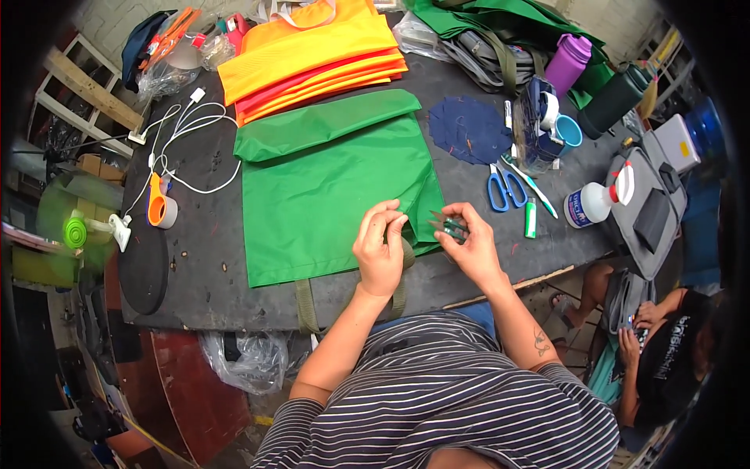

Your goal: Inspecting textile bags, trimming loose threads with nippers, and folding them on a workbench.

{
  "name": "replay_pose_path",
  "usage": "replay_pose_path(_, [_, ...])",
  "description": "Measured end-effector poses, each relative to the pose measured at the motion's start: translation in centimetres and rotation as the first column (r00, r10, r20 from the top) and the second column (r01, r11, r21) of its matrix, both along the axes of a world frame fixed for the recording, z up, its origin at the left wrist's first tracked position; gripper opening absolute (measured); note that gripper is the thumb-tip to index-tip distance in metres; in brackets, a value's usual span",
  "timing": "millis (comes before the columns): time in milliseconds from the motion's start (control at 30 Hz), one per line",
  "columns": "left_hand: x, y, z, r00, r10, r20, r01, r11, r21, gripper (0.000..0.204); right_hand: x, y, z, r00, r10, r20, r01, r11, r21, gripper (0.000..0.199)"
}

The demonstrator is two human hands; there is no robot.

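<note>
One fisheye view from the head, steeply downward, close above hands (380, 252) and black table (203, 234).

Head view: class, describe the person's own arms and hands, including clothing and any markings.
The left hand and right hand are bare, without gloves; no watch or bracelet shows. Both forearms are uncovered. The short sleeves are dark with thin pale stripes, matching the shirt. A small dark line tattoo marks the right arm near the sleeve.
</note>
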State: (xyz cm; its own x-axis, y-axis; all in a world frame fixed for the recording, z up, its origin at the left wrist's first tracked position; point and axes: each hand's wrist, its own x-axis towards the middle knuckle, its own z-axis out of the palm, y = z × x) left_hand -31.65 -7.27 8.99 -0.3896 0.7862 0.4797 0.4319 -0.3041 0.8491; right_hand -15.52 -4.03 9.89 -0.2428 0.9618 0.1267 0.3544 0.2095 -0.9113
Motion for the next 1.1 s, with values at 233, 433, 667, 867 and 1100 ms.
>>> replay_pose_path(233, [0.6, -0.3, -0.2, 0.996, 0.009, 0.092, -0.009, 1.0, -0.004, 0.004, -1.0, -0.8, 2.3, 0.985, -0.114, 0.132, 0.031, 0.86, 0.509, 0.028])
replay_pose_path(433, [0.9, -0.4, 0.0, 0.998, -0.017, 0.054, 0.02, 0.998, -0.057, 0.006, -1.9, -0.8, 2.1, 0.961, -0.151, 0.231, -0.011, 0.815, 0.579, 0.023])
replay_pose_path(667, [1.0, -0.7, -0.1, 0.999, -0.008, 0.034, 0.01, 0.998, -0.068, 0.008, -2.7, -0.3, 1.4, 0.975, -0.151, 0.163, 0.018, 0.784, 0.62, 0.021])
replay_pose_path(867, [0.3, -0.2, -0.5, 1.0, 0.005, -0.028, -0.005, 1.0, 0.01, 0.008, -2.7, -0.4, 0.5, 0.99, -0.12, 0.077, 0.053, 0.813, 0.58, 0.019])
replay_pose_path(1100, [0.1, -0.2, -0.5, 0.993, -0.011, 0.119, 0.013, 1.0, -0.017, 0.008, -2.5, -0.3, 1.1, 0.986, -0.145, 0.087, 0.066, 0.804, 0.591, 0.021])
